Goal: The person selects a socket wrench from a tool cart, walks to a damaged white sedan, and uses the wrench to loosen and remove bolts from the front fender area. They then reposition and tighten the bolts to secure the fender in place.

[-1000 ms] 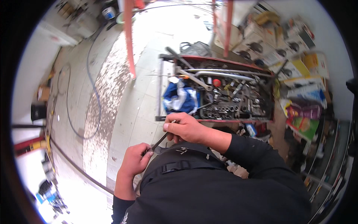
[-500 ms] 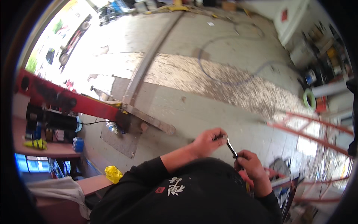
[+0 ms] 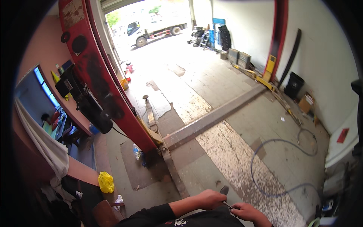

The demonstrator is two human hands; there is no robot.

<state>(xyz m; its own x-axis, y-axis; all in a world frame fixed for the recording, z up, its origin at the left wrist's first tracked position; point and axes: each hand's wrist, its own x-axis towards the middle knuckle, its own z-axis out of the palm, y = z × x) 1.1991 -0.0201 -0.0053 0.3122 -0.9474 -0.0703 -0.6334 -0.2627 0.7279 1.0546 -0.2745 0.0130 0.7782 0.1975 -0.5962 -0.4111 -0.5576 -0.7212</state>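
Observation:
Low in the picture, both hands are close together in front of my dark sleeves and top. My left hand [image 3: 211, 199] is closed around one end of a slim metal hand tool [image 3: 227, 205]. My right hand [image 3: 246, 211] grips its other end. Only a short piece of the shaft shows between the fingers, so its exact kind is unclear. A dark rounded shape [image 3: 224, 190], like the toe of a shoe, shows just beyond my left hand.
A red lift post [image 3: 109, 87] rises at left, with a steel beam [image 3: 215, 115] running across the floor to the far post [image 3: 279, 38]. A lift arm [image 3: 174, 172] reaches toward me. A blue-grey hose [image 3: 253, 166] curls at right. A yellow bag [image 3: 106, 182] sits at left.
My view has swung up and leftward, bringing the doorway and a truck outside into sight. My hands now appear lower and closer together, still on the metal tool.

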